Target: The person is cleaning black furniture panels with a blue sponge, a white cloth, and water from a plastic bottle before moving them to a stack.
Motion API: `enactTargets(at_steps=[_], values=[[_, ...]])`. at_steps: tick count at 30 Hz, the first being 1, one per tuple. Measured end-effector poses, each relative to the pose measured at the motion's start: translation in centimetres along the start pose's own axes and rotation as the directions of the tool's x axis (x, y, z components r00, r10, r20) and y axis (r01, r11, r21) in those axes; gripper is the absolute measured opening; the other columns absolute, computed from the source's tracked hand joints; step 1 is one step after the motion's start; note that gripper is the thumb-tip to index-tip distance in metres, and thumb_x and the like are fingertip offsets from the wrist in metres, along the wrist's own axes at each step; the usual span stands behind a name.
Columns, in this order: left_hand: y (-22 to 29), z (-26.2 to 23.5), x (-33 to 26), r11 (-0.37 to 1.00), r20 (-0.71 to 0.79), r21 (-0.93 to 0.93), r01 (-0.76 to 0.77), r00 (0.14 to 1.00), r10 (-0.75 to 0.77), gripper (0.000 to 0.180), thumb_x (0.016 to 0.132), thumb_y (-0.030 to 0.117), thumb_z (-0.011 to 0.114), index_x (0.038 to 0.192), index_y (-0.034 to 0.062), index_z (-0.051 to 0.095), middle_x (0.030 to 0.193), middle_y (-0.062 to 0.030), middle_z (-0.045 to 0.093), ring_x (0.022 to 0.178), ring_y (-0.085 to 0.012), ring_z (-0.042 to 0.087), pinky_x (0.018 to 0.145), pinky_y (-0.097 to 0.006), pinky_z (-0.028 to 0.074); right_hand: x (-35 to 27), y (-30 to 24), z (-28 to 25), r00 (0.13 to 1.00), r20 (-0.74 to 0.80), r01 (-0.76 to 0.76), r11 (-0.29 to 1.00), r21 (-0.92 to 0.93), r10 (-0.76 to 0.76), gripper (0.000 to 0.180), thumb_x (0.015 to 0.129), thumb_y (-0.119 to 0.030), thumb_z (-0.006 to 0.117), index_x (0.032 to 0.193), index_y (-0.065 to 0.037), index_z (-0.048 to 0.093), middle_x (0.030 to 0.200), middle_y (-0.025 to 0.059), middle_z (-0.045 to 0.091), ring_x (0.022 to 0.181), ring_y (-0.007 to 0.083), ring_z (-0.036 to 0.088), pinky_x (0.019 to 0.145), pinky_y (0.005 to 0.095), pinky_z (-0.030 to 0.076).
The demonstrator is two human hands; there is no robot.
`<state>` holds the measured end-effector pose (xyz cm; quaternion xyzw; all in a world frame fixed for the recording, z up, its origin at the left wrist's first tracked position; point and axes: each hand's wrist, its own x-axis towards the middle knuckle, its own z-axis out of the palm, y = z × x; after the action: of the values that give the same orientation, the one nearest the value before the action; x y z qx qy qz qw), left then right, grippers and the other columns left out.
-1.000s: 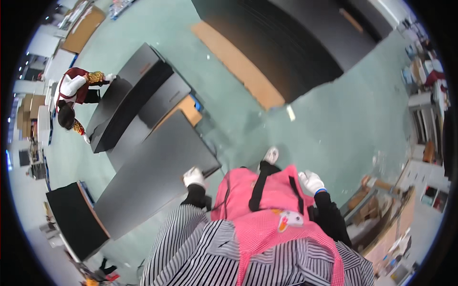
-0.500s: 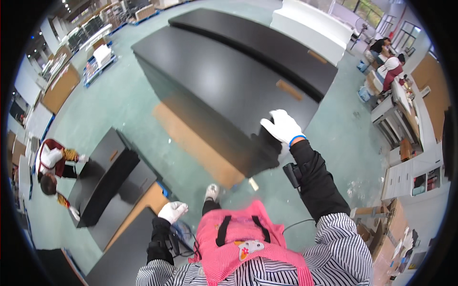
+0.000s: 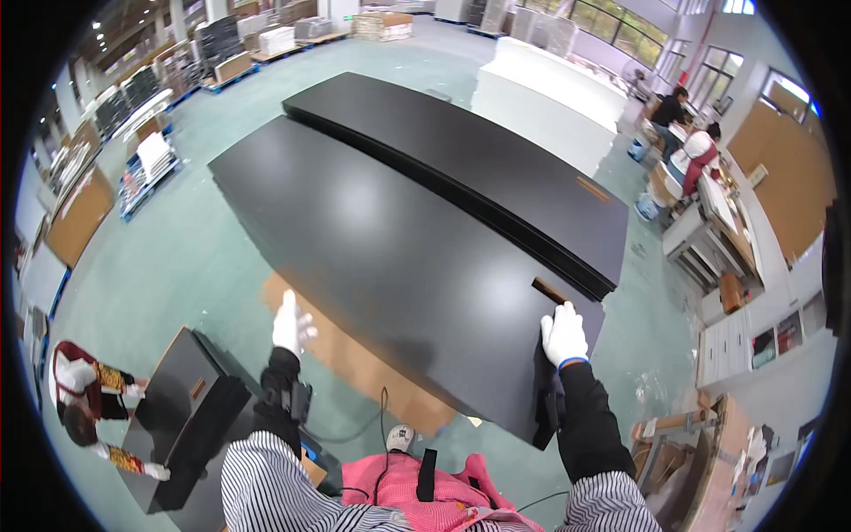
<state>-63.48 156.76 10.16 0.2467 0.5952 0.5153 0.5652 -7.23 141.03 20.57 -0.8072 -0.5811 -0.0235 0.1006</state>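
Note:
A large dark grey panel point(image 3: 355, 239) with a curved outline lies in front of me, topping the nearer of two dark stacks. My right hand point(image 3: 564, 335), in a white glove, rests at the panel's right end, just below a narrow slot-shaped cut-out point(image 3: 550, 290). Its fingers are extended, not wrapped round anything visible. My left hand point(image 3: 291, 324), also gloved in white, is off the panel's near left edge, fingers spread and nothing in them. Below that edge a brown sheet point(image 3: 355, 359) shows. The second stack of dark panels point(image 3: 452, 142) stands just behind, with a similar slot.
At lower left, a co-worker point(image 3: 84, 395) bends over more dark panels point(image 3: 182, 377). A black cable point(image 3: 355, 434) trails by my foot. White curved pieces point(image 3: 558, 84) stand behind the stacks. Two people sit by a workbench point(image 3: 722, 213) at right; a wooden cart point(image 3: 700, 452) stands at lower right.
My left hand has come forward from low by my body to beside the panel, its fingers opening out. My right hand has settled near the slot. The view has shifted.

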Motion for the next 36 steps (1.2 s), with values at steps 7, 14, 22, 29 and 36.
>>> enactTargets(at_steps=[7, 14, 22, 29, 36], values=[[6.3, 3.2, 7.6, 0.995, 0.067, 0.046, -0.090, 0.994, 0.086, 0.052, 0.090, 0.058, 0.078, 0.093, 0.0062, 0.073, 0.072, 0.0016, 0.061, 0.058, -0.0121, 0.051, 0.055, -0.032, 0.043, -7.8, -1.8, -3.4, 0.982, 0.186, -0.052, 0.996, 0.068, 0.039, 0.071, 0.100, -0.033, 0.063, 0.155, 0.003, 0.036, 0.165, 0.0286, 0.029, 0.138, 0.0542, 0.042, 0.113, 0.0593, 0.043], [4.4, 6.7, -1.8, 0.983, 0.156, -0.179, -0.042, 0.985, 0.070, 0.039, 0.096, 0.043, 0.077, 0.099, 0.0045, 0.069, 0.089, -0.0061, 0.070, 0.070, -0.0177, 0.067, 0.058, -0.035, 0.053, -10.0, 2.8, -7.9, 0.915, 0.386, -0.155, 0.986, 0.068, 0.117, 0.067, 0.098, -0.044, 0.063, 0.144, 0.002, 0.048, 0.165, 0.0260, 0.031, 0.139, 0.0583, 0.041, 0.109, 0.0637, 0.045], [-1.8, 9.7, -10.8, 0.966, 0.196, -0.211, 0.149, 0.975, -0.108, 0.041, 0.097, 0.035, 0.078, 0.107, -0.0023, 0.065, 0.100, -0.0133, 0.072, 0.085, -0.0277, 0.073, 0.079, -0.048, 0.064, -3.4, 5.4, -9.0, 0.877, 0.440, -0.112, 0.973, -0.202, 0.192, 0.063, 0.100, -0.054, 0.050, 0.119, 0.001, 0.073, 0.129, 0.0282, 0.064, 0.121, 0.0432, 0.064, 0.103, 0.0499, 0.053], [0.2, 10.3, -10.7, 0.977, 0.279, 0.114, 0.179, 0.938, -0.204, 0.062, 0.092, 0.055, 0.079, 0.074, -0.0002, 0.054, 0.056, -0.0130, 0.054, 0.049, -0.0283, 0.063, 0.053, -0.044, 0.059, 2.5, -1.8, -6.6, 0.965, 0.249, 0.099, 0.992, -0.075, -0.077, 0.065, 0.096, -0.050, 0.059, 0.140, -0.002, 0.056, 0.154, 0.0293, 0.044, 0.129, 0.0520, 0.054, 0.108, 0.0571, 0.048], [-1.5, 7.8, -16.2, 0.970, 0.249, 0.161, 0.180, 0.944, -0.216, 0.066, 0.093, 0.058, 0.075, 0.068, -0.0014, 0.059, 0.059, -0.0150, 0.061, 0.050, -0.0253, 0.064, 0.049, -0.040, 0.054, 5.1, -1.1, -2.1, 0.980, 0.168, 0.121, 0.990, -0.067, -0.108, 0.072, 0.099, -0.054, 0.059, 0.146, -0.001, 0.049, 0.145, 0.0308, 0.052, 0.127, 0.0483, 0.057, 0.109, 0.0567, 0.044]])
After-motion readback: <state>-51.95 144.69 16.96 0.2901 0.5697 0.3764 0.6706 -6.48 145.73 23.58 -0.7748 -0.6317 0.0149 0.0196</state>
